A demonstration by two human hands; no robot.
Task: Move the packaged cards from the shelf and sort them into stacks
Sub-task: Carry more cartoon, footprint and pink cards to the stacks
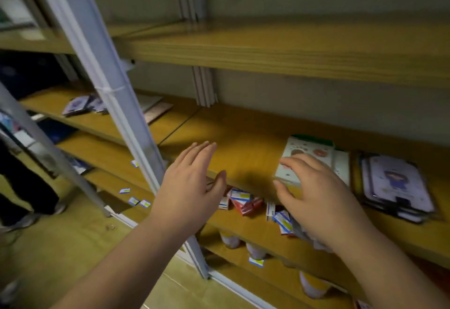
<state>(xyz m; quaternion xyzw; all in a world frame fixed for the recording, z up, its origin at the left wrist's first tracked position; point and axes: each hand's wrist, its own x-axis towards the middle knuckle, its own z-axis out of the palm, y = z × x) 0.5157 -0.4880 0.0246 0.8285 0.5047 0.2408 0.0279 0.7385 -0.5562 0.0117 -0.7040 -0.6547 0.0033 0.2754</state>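
Observation:
A stack of white packaged cards (309, 155) with a cartoon print lies on the middle wooden shelf (243, 148). My right hand (314, 199) hovers over the stack's near left corner, fingers spread and holding nothing; whether it touches the cards I cannot tell. To the right lies a second stack of lilac packaged cards (394, 184) showing a purple figure. My left hand (192, 187) is open and flat at the shelf's front edge, left of the stacks, empty.
A white metal upright (109, 96) crosses in front of the shelf left of my left hand. More card packs (80, 105) lie on the far left shelf. Small red and blue boxes (243, 201) and several bottles sit on lower shelves. A person's dark legs (26, 187) stand at left.

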